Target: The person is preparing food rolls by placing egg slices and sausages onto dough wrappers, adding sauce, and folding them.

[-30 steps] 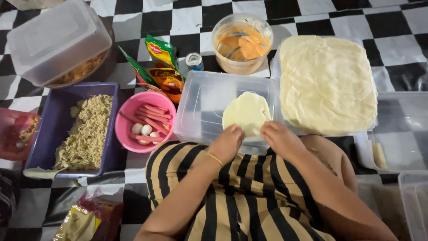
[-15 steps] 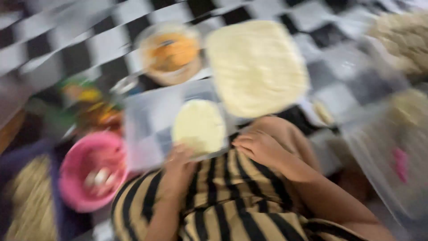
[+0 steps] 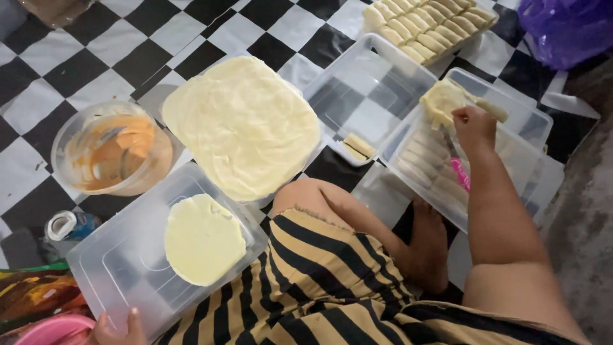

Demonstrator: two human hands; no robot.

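Observation:
My right hand (image 3: 474,125) reaches out to the right over a clear tub (image 3: 511,137) holding several pale rolls (image 3: 426,160). Its fingers are closed on a pale folded dough piece (image 3: 442,100) at the tub's rim. A pink-handled tool (image 3: 460,174) lies in the tub just below the hand. My left hand (image 3: 119,328) shows only at the bottom edge, touching the near corner of a clear lid (image 3: 121,262). A round pale wrapper (image 3: 203,237) lies flat on that lid.
A stack of large pale wrappers (image 3: 246,124) sits beyond the lid. A tub of orange sauce (image 3: 108,153) stands at the left. An almost empty clear tray (image 3: 367,89) lies in the middle, and a tray of finished rolls (image 3: 424,22) at the back. My bent leg (image 3: 383,236) lies between them.
The view has swung to the right. My right hand left the round wrapper and moved out to the tub of rolls. My left hand dropped back to the lid's near corner.

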